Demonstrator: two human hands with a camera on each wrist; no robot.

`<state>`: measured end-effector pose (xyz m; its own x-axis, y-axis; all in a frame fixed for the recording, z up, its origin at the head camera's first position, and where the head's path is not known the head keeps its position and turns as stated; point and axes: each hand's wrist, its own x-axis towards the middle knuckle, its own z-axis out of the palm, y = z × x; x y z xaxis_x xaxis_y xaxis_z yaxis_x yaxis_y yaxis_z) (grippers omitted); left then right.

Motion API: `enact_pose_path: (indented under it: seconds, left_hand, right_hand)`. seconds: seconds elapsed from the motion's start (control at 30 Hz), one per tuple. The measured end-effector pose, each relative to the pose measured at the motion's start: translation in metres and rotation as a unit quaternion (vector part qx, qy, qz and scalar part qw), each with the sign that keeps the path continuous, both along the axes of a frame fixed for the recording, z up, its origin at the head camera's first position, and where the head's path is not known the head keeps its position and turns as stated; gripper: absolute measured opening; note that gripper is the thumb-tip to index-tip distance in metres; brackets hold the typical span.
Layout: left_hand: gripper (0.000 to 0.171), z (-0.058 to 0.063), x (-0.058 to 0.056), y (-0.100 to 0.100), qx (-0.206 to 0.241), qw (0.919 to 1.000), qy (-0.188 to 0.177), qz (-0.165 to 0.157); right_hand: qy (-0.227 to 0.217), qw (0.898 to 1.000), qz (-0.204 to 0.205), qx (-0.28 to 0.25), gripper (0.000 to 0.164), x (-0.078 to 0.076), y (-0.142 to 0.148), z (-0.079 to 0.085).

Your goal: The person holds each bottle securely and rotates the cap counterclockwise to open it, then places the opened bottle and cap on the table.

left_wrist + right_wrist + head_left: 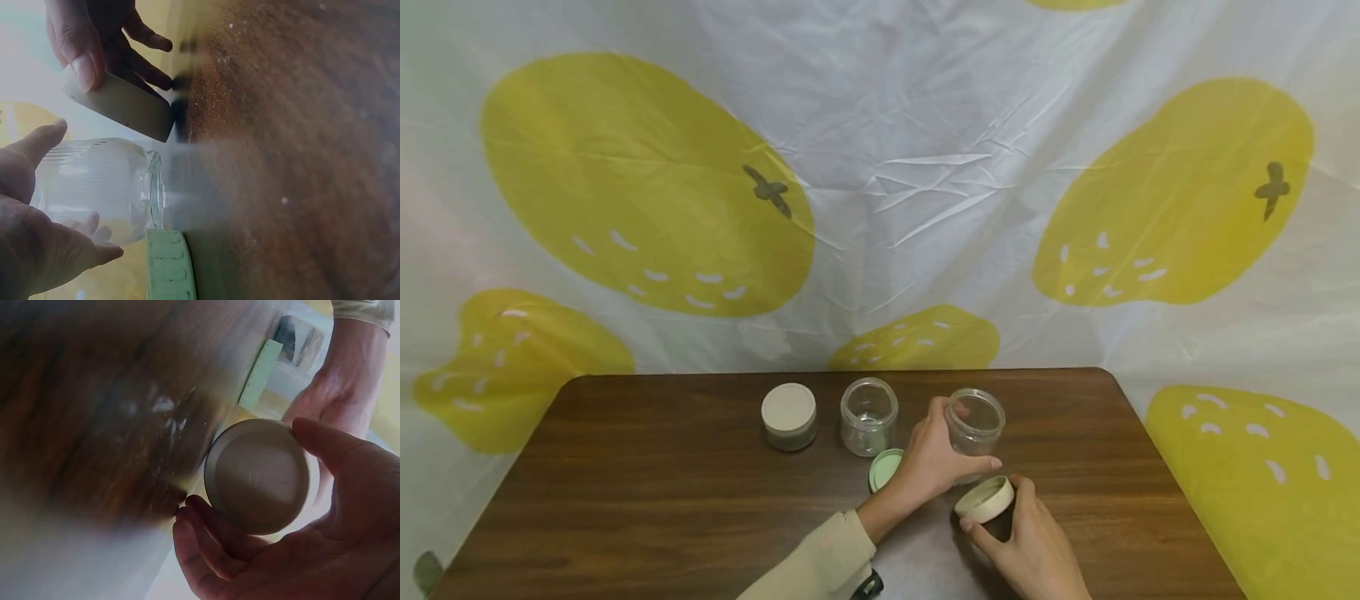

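My left hand [931, 460] is wrapped round a clear, lidless jar [976, 429] standing at the right of the group, thumb on the near side. In the left wrist view, the jar [100, 187] shows ridged rings near its mouth. My right hand [1037, 542] pinches a beige screw lid [988, 502] by its rim, tilted, just in front of the jar. The right wrist view shows the lid's flat top [257, 478] with a small mark on it. A light green lid [883, 468] lies on the table, partly hidden by my left hand.
A second open clear jar [868, 421] stands left of my left hand. Farther left is a jar with a whitish lid [788, 412] on. Behind the brown wooden table [662, 500] hangs a white cloth [917, 100] with yellow fruit shapes.
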<state>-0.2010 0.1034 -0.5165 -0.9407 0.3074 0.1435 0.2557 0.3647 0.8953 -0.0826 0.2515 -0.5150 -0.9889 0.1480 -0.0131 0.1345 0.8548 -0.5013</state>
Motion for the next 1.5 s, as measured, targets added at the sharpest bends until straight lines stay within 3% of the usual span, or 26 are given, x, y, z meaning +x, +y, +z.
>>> enact_pose_path:
  seconds: [0.37, 0.83, 1.5]
  left_hand:
    - [0.089, -0.006, 0.005, -0.004, 0.016, 0.9992, -0.004, -0.038]
    - [0.083, -0.009, 0.008, -0.007, -0.002, 0.9993, 0.005, -0.036]
    - [0.084, -0.007, 0.008, -0.006, -0.012, 0.9996, 0.008, -0.023]
  right_hand:
    - [-0.001, 1.000, 0.007, 0.005, 0.094, 0.002, 0.002, 0.002]
    - [-0.010, 1.000, 0.027, 0.003, 0.095, 0.002, 0.005, -0.003]
    - [0.014, 0.996, 0.048, 0.081, 0.100, 0.006, 0.006, -0.008]
